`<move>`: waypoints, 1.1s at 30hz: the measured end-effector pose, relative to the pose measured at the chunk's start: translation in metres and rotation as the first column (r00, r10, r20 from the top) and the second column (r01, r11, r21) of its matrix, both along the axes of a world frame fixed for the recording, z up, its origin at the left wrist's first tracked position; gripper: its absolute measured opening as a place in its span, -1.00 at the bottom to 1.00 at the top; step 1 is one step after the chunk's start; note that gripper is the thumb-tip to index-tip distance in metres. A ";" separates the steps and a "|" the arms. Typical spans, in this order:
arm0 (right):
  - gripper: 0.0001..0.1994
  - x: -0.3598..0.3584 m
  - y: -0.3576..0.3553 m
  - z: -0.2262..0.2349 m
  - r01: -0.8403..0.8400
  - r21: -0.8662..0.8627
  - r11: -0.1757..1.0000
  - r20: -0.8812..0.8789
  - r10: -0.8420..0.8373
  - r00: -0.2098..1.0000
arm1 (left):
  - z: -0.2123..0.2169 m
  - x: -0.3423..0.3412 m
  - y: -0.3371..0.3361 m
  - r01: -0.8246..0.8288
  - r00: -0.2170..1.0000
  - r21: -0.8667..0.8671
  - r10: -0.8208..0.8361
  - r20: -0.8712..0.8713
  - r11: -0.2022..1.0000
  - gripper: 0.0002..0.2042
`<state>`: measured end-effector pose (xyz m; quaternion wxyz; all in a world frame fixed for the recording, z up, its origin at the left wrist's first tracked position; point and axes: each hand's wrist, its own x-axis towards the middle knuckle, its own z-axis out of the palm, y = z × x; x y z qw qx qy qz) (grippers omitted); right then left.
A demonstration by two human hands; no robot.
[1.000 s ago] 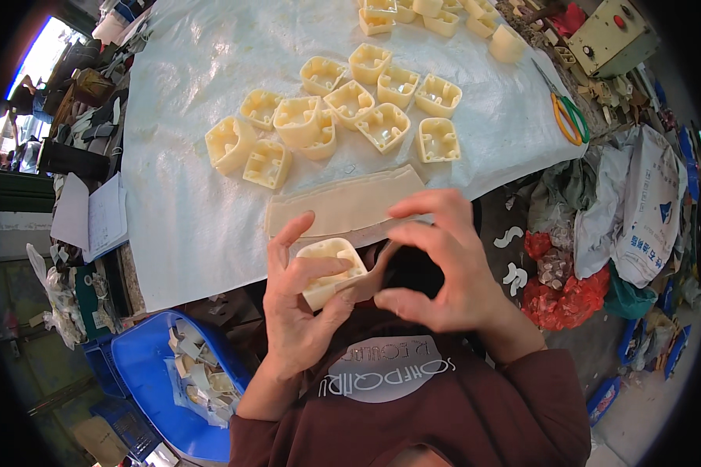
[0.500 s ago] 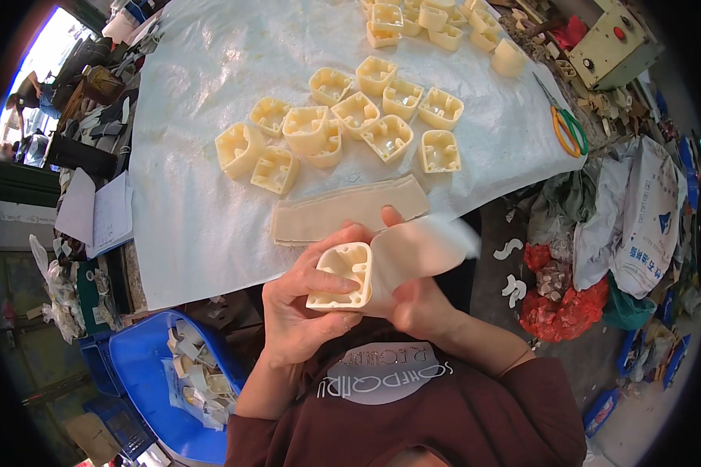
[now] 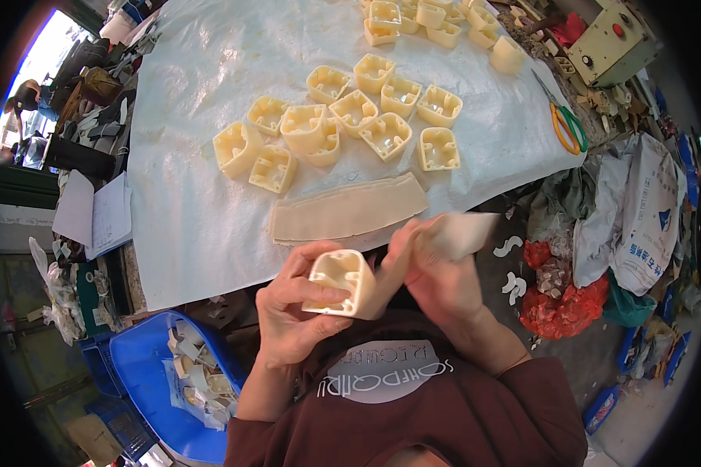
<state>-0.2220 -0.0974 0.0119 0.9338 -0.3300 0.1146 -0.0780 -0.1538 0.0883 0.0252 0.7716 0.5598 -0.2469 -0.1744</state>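
My left hand [image 3: 290, 307] grips a cream, hollow plastic block [image 3: 335, 268] with rounded corners, its open side facing up and the fingers reaching inside. Against the block's right wall lies one end of a beige strip of thin sheet [image 3: 388, 282]. My right hand [image 3: 444, 288] is closed on that strip, pulling it out to the right of the block; the strip's free end is smeared by motion. Just beyond both hands, a stack of similar beige strips [image 3: 350, 210] lies on the white sheet-covered table [image 3: 195, 226].
Several like cream blocks [image 3: 354, 113] stand in a cluster beyond the strips, with more at the far edge. Scissors [image 3: 565, 124] lie at the right edge. A blue tub [image 3: 144, 366] of scraps is at lower left; bags [image 3: 639, 218] are at right.
My right hand has moved right and away from the block, drawing the strip outward with it. My left hand and the block have shifted slightly left and down.
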 end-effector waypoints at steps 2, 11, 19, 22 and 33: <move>-0.85 0.001 -0.001 0.005 0.019 -0.033 0.999 0.078 -0.017 0.997 | -0.001 0.001 0.002 -0.077 0.997 0.052 0.078 -0.008 0.996 -0.71; -0.74 0.003 -0.012 0.003 -0.221 -0.119 0.968 0.052 0.228 0.972 | 0.001 0.001 0.000 0.056 0.998 -0.106 -0.059 -0.028 0.993 -0.70; -0.79 0.007 -0.003 0.008 -0.061 -0.108 0.992 -0.010 0.060 0.998 | -0.005 -0.002 -0.001 0.104 0.992 -0.109 -0.111 -0.062 0.989 -0.71; -0.78 0.008 -0.004 0.002 -0.069 -0.140 0.988 0.016 0.072 0.997 | -0.006 -0.002 -0.002 0.115 0.992 -0.106 -0.120 -0.049 0.988 -0.71; -0.78 0.011 -0.001 -0.001 -0.095 -0.194 0.976 -0.041 0.089 0.995 | -0.005 -0.004 -0.005 0.139 0.987 -0.110 -0.146 -0.059 0.984 -0.72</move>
